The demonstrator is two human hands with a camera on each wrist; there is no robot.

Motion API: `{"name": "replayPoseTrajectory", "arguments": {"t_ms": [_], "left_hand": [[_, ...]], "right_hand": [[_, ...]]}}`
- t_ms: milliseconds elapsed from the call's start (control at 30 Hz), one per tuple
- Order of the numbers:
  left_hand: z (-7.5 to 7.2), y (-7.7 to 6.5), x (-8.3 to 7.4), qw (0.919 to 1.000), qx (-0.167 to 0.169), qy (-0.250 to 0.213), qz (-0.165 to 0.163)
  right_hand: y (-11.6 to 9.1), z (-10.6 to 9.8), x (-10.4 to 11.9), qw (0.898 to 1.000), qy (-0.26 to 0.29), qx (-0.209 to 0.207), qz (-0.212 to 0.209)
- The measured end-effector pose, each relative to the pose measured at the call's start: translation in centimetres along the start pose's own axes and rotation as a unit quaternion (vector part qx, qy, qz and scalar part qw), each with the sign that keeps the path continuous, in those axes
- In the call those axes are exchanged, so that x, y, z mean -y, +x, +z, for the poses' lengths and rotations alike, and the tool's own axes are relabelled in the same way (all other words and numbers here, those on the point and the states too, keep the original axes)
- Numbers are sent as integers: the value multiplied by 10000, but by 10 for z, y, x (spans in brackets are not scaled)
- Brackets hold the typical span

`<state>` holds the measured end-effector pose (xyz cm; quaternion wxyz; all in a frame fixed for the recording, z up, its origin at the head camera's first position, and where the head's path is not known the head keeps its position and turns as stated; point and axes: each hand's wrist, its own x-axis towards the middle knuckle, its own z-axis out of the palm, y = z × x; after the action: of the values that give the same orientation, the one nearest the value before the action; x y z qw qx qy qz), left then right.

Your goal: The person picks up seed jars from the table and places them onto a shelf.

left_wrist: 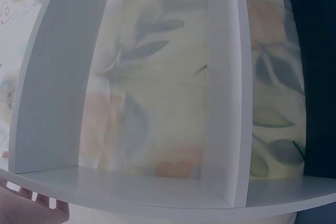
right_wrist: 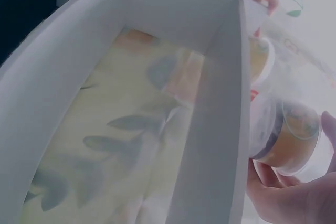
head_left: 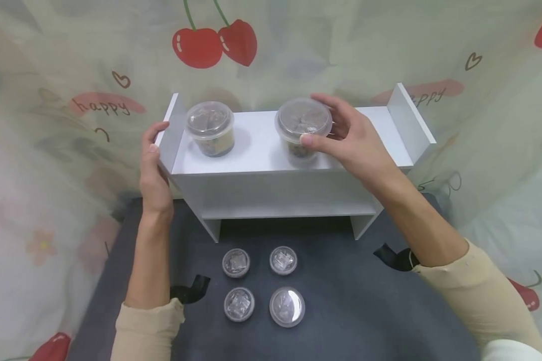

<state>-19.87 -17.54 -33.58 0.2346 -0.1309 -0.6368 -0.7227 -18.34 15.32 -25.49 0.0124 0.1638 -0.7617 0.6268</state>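
Observation:
A white two-tier shelf (head_left: 253, 163) stands on the dark table. My left hand (head_left: 155, 173) grips the upright left side panel (head_left: 172, 128) at its top edge; its fingers (left_wrist: 37, 208) show at the panel's outside in the left wrist view. On the top board, my right hand (head_left: 359, 143) holds a clear lidded plastic tub (head_left: 303, 118) near the middle, thumb at the front and fingers behind. In the right wrist view the tub (right_wrist: 299, 137) shows yellowish-brown contents. A second lidded tub (head_left: 210, 128) stands upright by the left panel.
Several small lidded tubs (head_left: 239, 304) sit in two rows on the dark table (head_left: 352, 311) before the shelf. Black strips (head_left: 191, 289) lie near both forearms. A cherry-printed curtain (head_left: 298, 45) hangs behind; the right side panel (head_left: 411, 123) rises at the top board's end.

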Motion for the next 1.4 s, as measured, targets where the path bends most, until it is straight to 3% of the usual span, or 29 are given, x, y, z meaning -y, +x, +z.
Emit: {"name": "replayPoseTrajectory", "arguments": {"t_ms": [200,567,1400], "left_hand": [[1,0,0,10000,7,-26,-61],[2,-1,-1,9998,-53,-159,-48],[3,-1,-1,9998,-74,-185,-14]], "right_hand": [[12,1,-2,9996,-191,-74,172],[30,8,-10,9996,149,-74,222],[38,14,-19,9983,57,-238,522]]}}
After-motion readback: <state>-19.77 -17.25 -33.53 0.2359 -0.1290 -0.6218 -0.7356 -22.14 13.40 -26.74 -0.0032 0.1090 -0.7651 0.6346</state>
